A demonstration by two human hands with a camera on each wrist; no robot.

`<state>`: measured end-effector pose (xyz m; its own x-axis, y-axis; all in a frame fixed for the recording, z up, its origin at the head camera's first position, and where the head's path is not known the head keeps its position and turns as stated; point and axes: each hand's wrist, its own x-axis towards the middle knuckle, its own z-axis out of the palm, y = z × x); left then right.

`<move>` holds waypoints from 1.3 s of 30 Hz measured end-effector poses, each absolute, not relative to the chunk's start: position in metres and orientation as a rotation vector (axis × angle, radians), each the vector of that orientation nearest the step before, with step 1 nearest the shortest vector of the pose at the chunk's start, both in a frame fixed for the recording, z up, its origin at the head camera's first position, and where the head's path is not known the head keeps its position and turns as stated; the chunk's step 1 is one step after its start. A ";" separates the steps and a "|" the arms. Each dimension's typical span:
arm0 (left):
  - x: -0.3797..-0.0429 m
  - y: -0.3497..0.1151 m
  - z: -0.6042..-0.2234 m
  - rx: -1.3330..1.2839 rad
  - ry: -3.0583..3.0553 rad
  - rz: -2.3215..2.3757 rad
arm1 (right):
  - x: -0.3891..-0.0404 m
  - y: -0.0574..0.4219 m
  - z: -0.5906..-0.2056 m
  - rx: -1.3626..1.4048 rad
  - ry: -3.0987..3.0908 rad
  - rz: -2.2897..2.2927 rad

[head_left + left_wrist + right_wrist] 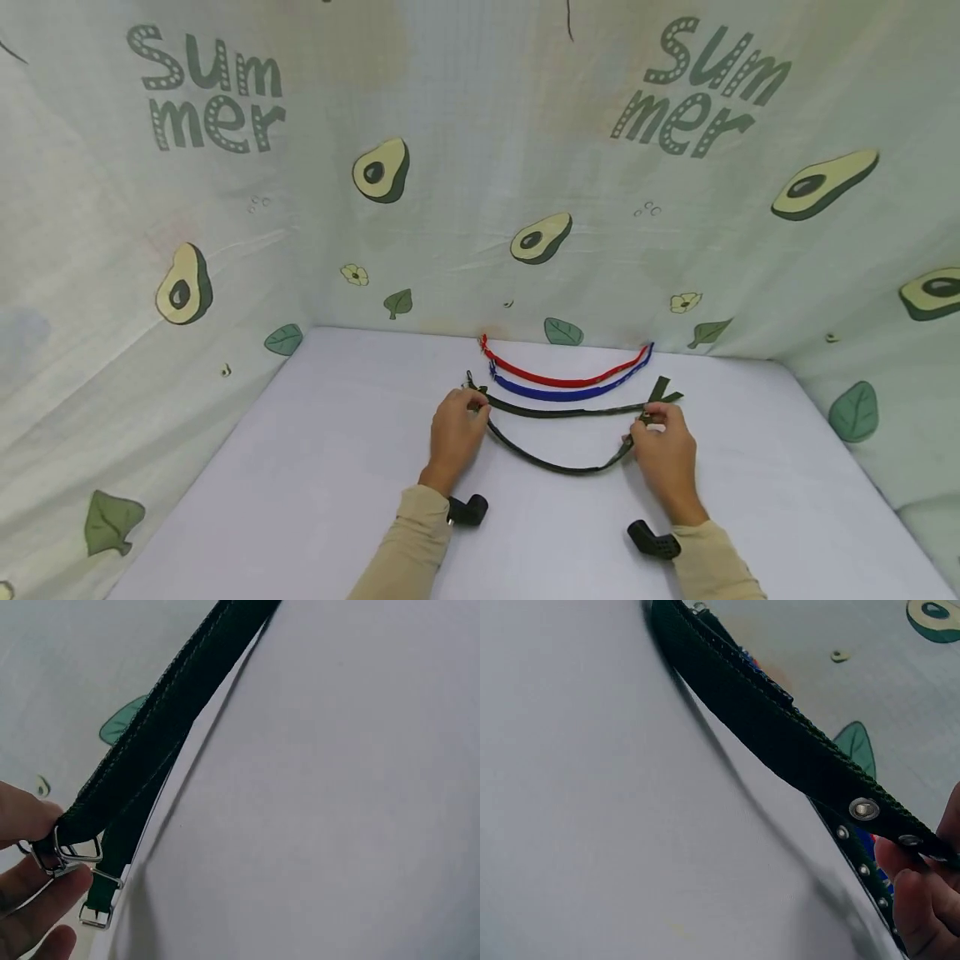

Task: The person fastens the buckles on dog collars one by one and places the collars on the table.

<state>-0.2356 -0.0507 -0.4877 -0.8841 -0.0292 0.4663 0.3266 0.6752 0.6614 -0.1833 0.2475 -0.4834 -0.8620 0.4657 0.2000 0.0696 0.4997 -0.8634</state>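
Note:
A dark green collar (555,469) hangs in a curve between both hands, on the near side of the row. My left hand (452,429) pinches its buckle end; the left wrist view shows the metal buckle and ring (77,849) between thumb and fingers. My right hand (666,450) pinches the other end, where metal eyelets (864,808) line the strap. Just beyond, a second dark green collar (551,412) lies on the table, its own buckle (96,916) visible below the held one. Farther back lie a blue collar (555,395) and a red collar (558,382).
The white table (322,467) runs back to a hanging cloth (465,250) printed with avocados and leaves. Similar cloth borders the left and right sides. A black wrist device (468,510) sits by the left sleeve, another black device (654,542) by the right.

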 end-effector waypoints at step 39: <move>-0.231 -0.041 -0.468 -0.087 -2.001 -2.354 | -0.173 0.213 -0.469 -0.169 -1.932 1.900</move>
<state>-0.2312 -0.0412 -0.4683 -0.9972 -0.0020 0.0754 0.0748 -0.1609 0.9841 -0.1729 0.2131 -0.4688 -0.9031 0.3740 0.2110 -0.2047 0.0570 -0.9772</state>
